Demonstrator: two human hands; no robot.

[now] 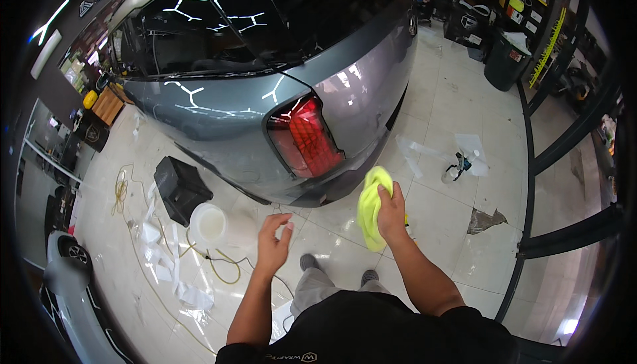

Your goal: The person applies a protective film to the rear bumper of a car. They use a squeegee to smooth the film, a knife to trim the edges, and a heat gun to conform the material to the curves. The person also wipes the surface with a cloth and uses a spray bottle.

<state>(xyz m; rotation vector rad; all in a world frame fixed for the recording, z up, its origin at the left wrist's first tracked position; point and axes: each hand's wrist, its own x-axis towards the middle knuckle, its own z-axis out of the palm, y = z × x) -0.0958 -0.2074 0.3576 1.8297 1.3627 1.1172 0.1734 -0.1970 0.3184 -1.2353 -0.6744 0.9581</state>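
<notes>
My right hand (393,215) grips a bright yellow-green cloth (373,208), bunched up and hanging below the fingers. My left hand (273,241) is raised and empty, its fingers bent and its thumb apart from them. In front of both hands stands the rear corner of a glossy grey car (219,109). Its red tail light (306,138) is beyond and between my hands. Neither hand touches the car. Left of my left hand, a white bucket (211,223) with pale liquid stands on the floor.
A black box-like bin (180,188) stands beside the bucket. Yellow hose (225,271) and crumpled clear film (162,258) lie on the tiles at left. A spray bottle (454,168) and film scraps are at right, before a dark metal frame (564,235). A trash bin (504,65) stands farther back.
</notes>
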